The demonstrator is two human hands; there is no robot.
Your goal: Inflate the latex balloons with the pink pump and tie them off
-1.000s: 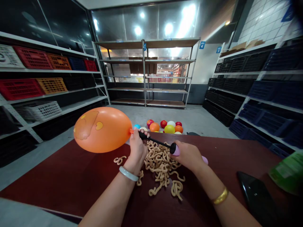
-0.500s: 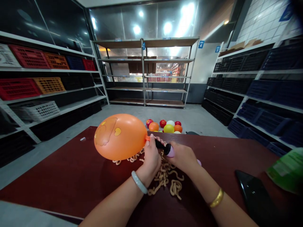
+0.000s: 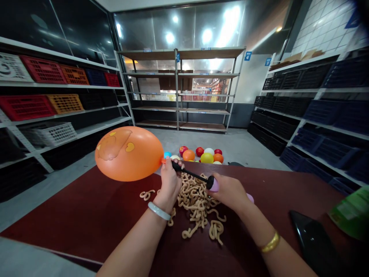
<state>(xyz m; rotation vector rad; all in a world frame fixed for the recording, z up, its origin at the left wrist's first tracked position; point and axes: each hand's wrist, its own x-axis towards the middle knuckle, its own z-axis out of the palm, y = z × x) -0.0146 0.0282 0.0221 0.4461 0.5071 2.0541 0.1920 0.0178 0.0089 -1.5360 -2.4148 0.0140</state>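
An inflated orange balloon [image 3: 129, 154] with a printed figure and a heart sticks out to the left of my left hand [image 3: 170, 177]. That hand is closed around the balloon's neck and the black nozzle end of a hand pump [image 3: 196, 175]. My right hand [image 3: 229, 191] grips the pump's pink body, and a black rod shows between the two hands. Below them, a heap of beige curly strips [image 3: 194, 200] lies on the dark red table [image 3: 86, 215]. A few strips [image 3: 147, 194] lie apart on the left.
A black phone [image 3: 313, 238] and a green packet [image 3: 351, 213] lie at the table's right. Beyond the far edge are several coloured balloons [image 3: 206, 157]. Shelves with crates [image 3: 37, 107] stand left and right, with a rack [image 3: 177, 92] at the back.
My left hand and the balloon have moved left and slightly up, away from my right hand. More of the pump's black rod and of the beige heap shows.
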